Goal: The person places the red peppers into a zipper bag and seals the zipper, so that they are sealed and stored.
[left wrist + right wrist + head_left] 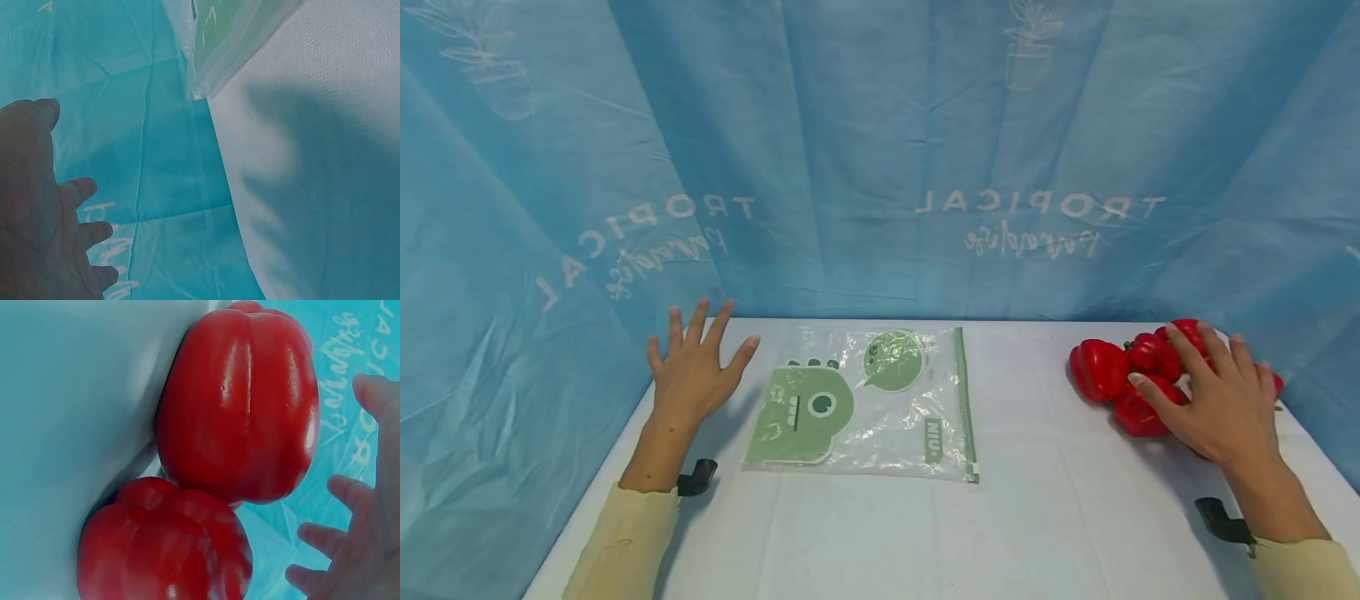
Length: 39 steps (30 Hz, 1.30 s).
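Now, straight to the left hand point(696, 383), out between eight and nine o'clock in the head view, with fingers straight and spread wide, fully open. Near the clear plastic bag point(868, 425), off its nine o'clock side, and casting a splayed shadow on the white surface point(880, 533) in the left wrist view. Down to six o'clock for the bag itself: lying flat, printed with a green one-eyed monster point(820, 429) toward nine, a round green speech bubble point(892, 360) toward one and a "NIU+" label point(933, 440) toward four, with a green strip point(966, 400) down the three o'clock edge.

Then across to half past three, to the red bell peppers point(1138, 414), bunched together near the surface's two o'clock corner. Seeing the right hand point(1232, 408) right over them, open too, with fingers extended and parted. Hard to judge contact from the head view; in the right wrist view, fingers toward four, visibly apart from two big peppers, overlapping there between one and seven.

Catching, up at twelve, a blue curtain point(865, 125) with mirrored "TROPICAL Paradise" lettering, and, down at seven, a pale yellow sleeve point(621, 542) beside a black bracket point(700, 477).
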{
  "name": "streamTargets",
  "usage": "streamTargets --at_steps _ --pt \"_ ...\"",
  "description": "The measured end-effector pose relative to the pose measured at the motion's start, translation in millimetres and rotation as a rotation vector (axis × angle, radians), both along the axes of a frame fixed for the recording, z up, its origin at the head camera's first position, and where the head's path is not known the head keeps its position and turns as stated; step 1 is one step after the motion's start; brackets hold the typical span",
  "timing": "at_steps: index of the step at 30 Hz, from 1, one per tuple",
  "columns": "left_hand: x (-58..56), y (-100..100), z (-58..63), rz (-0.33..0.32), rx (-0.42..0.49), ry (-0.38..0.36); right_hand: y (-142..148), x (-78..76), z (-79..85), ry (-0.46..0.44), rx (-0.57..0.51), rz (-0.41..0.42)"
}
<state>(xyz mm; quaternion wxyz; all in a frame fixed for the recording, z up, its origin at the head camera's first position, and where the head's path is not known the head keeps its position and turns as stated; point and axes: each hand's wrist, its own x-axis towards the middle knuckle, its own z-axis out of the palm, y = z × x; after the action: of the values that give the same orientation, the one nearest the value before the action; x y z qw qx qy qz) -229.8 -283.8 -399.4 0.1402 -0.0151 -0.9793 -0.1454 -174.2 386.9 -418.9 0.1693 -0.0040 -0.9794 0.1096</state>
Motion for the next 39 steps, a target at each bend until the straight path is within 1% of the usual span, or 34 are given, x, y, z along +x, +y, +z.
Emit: streamTargets --at_steps 8,14,19,22,25,30,32,39 --pt "-1.6 0.0 -0.9 -0.006 0.009 0.034 -5.2 -1.8 2.5 0.075 0.017 0.048" --pt "-0.5 4.2 -0.6 -0.019 0.028 0.09 -10.5 -0.3 4.5 0.076 0.001 0.058" --pt "-1.5 9.9 -4.1 -0.051 0.024 0.15 -17.7 0.4 5.8 0.077 -0.016 0.066" --pt "-1.8 14.5 -5.1 -0.081 0.032 0.173 -20.6 -0.2 6.2 0.086 -0.024 0.073" --pt "-0.7 20.7 -3.7 -0.104 0.053 0.188 -24.4 -0.4 7.1 0.091 -0.034 0.074" --pt "2.5 31.4 -2.1 -0.109 0.095 0.165 -31.6 -2.4 8.8 0.107 -0.042 0.095" --pt "3.6 36.0 -2.4 -0.11 0.109 0.143 -34.0 -4.2 8.7 0.108 -0.042 0.104" --pt "2.8 53.5 -5.3 -0.129 0.128 0.081 -46.7 -9.7 7.5 0.055 -0.057 0.101"
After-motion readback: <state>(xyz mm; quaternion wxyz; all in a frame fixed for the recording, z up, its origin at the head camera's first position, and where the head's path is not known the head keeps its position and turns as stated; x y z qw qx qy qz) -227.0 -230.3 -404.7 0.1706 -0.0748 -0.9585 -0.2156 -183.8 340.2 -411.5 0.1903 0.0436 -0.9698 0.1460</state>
